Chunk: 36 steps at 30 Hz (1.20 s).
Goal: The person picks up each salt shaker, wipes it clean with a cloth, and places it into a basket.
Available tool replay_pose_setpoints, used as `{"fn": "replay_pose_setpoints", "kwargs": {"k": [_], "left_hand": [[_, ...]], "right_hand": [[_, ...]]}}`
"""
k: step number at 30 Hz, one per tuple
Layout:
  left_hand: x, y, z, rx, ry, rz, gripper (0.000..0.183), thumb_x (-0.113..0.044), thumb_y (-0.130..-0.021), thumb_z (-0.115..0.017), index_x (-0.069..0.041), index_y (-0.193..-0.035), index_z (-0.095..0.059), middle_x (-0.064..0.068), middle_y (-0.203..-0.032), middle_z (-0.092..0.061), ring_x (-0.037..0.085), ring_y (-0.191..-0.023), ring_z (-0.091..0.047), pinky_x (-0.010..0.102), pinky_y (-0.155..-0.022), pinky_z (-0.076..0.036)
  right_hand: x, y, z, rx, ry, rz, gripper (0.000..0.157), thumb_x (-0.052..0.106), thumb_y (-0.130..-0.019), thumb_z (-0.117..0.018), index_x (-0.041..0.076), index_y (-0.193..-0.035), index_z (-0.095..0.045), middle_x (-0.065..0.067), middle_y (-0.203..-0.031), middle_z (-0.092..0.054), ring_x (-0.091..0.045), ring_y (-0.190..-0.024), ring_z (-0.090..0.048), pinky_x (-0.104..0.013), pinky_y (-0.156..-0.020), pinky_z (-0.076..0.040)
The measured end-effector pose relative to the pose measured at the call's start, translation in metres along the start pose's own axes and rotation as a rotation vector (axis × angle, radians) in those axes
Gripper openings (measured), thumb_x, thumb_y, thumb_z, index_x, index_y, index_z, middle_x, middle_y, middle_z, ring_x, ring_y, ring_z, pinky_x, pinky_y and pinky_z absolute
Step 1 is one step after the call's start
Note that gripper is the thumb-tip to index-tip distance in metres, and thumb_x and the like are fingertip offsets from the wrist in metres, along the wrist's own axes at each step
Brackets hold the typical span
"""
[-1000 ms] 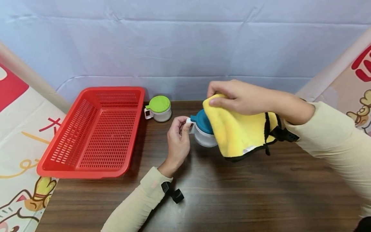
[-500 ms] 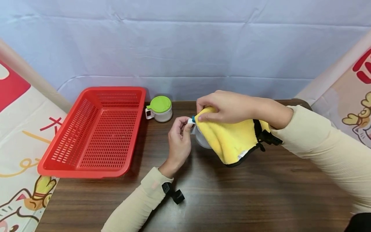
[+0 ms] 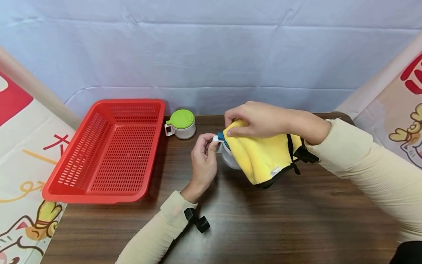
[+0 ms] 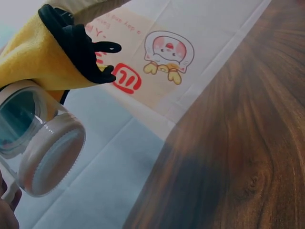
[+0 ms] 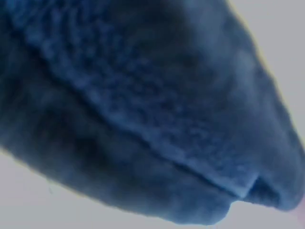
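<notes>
My left hand point(image 3: 204, 157) pinches the white handle point(image 3: 217, 139) of a clear seasoning jar point(image 3: 229, 160) with a teal lid point(image 3: 221, 136). In the left wrist view the jar point(image 4: 53, 155) appears tilted, its ribbed base showing. My right hand point(image 3: 258, 119) grips a yellow cloth point(image 3: 263, 156) with black edging, its fingers and thumb pressing the cloth over the lid. Most of the lid is hidden beneath it. Filling much of the right wrist view is the cloth's dark bluish underside point(image 5: 157, 119).
A second jar with a green lid point(image 3: 182, 118) stands against the back of the wooden table point(image 3: 250, 223). To its left is a red perforated basket point(image 3: 150, 176). A pale backdrop sheet point(image 3: 204, 55) rises behind the table.
My right hand has brought the cloth left and slightly down, so it covers most of the teal lid that showed earlier. My left hand keeps its pinch on the handle, nearly unmoved.
</notes>
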<state>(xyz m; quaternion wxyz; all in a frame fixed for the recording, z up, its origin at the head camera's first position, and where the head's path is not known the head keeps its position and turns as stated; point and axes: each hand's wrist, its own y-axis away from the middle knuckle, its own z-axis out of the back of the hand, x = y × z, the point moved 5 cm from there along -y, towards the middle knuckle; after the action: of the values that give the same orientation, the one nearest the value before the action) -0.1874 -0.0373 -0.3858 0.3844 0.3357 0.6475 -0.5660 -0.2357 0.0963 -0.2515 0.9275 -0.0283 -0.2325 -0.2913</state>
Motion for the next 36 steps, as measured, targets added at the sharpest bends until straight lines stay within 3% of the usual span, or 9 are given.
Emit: {"fn": "replay_pose_setpoints", "kwargs": {"k": [19, 36], "left_hand": [[0.0, 0.001, 0.001, 0.011, -0.027, 0.005, 0.016, -0.005, -0.102, -0.058, 0.009, -0.11, -0.058, 0.019, -0.103, -0.063, 0.018, -0.092, -0.06, 0.023, -0.083, -0.053], [-0.001, 0.002, -0.001, 0.017, 0.004, -0.013, 0.015, -0.003, -0.102, -0.058, 0.011, -0.108, -0.058, 0.021, -0.102, -0.064, 0.017, -0.092, -0.062, 0.023, -0.083, -0.053]], "right_hand": [[-0.023, 0.006, 0.011, -0.003, 0.042, -0.065, 0.011, 0.024, -0.102, -0.065, 0.019, -0.092, -0.065, 0.006, -0.077, -0.059, -0.012, -0.067, -0.05, -0.032, -0.068, -0.043], [-0.051, 0.017, 0.025, 0.027, 0.092, -0.137, 0.013, 0.025, -0.102, -0.064, 0.018, -0.092, -0.066, 0.003, -0.073, -0.056, -0.013, -0.058, -0.045, -0.032, -0.062, -0.04]]}}
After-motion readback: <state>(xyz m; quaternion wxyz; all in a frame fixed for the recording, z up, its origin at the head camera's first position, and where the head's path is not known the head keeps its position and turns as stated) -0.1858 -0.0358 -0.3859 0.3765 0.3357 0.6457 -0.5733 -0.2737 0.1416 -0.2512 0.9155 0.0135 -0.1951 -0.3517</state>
